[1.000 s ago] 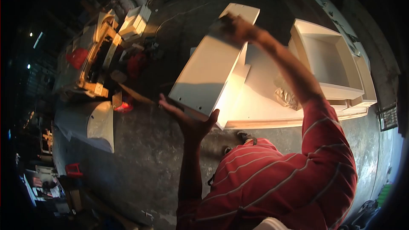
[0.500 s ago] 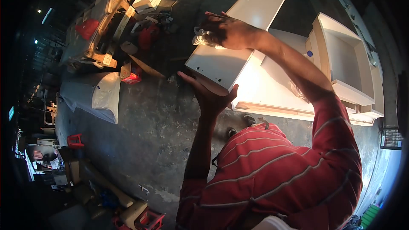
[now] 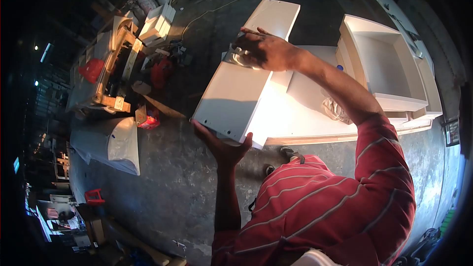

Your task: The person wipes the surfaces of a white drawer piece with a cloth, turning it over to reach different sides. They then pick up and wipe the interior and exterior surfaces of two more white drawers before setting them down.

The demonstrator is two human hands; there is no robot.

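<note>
A long white board with small dark holes at its near end is held up at a slant in front of me. My left hand grips that near end from below, thumb on one side and fingers on the other. Under my right hand is a crumpled whitish cloth, pressed on the upper face of the board near its left edge. Part of the cloth is hidden by the fingers. The board's far end extends past my right hand.
A large white panel lies behind the board, with another crumpled cloth on it. An open white drawer-like box stands at the right. Wooden framing, a red-and-yellow box and a red stool are to the left.
The board and my left hand have come down and to the left in view. My right hand with the cloth now sits farther from the board's near end.
</note>
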